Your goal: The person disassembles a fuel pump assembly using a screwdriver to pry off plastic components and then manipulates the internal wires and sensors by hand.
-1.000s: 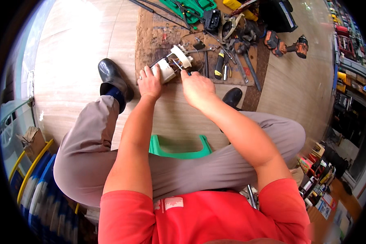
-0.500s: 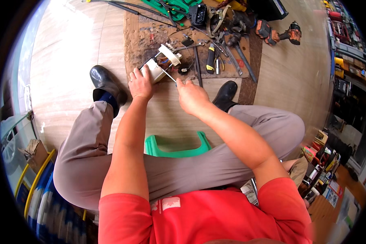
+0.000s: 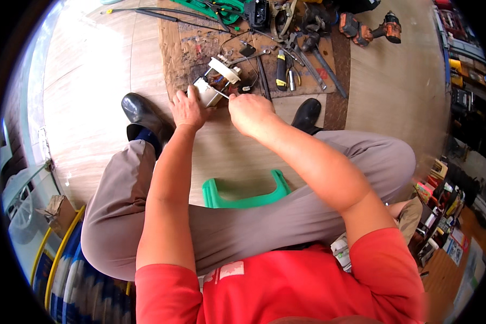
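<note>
The metal tool [image 3: 222, 94] had its tip in the gap between the white canister [image 3: 208, 95] and its cap [image 3: 224, 71] a second ago; now the tip is at the canister's near right edge. The right hand [image 3: 251, 112], drawn back to the near side half a second ago, has moved in close again, leaving less shaft showing. The cap has turned to face more toward the far side. More of the right shoe [image 3: 308, 114] shows than at first.

Can see a yellow-and-black knife [image 3: 281, 70] on stained cardboard [image 3: 178, 70] and a cordless drill [image 3: 364, 36] to its right.
</note>
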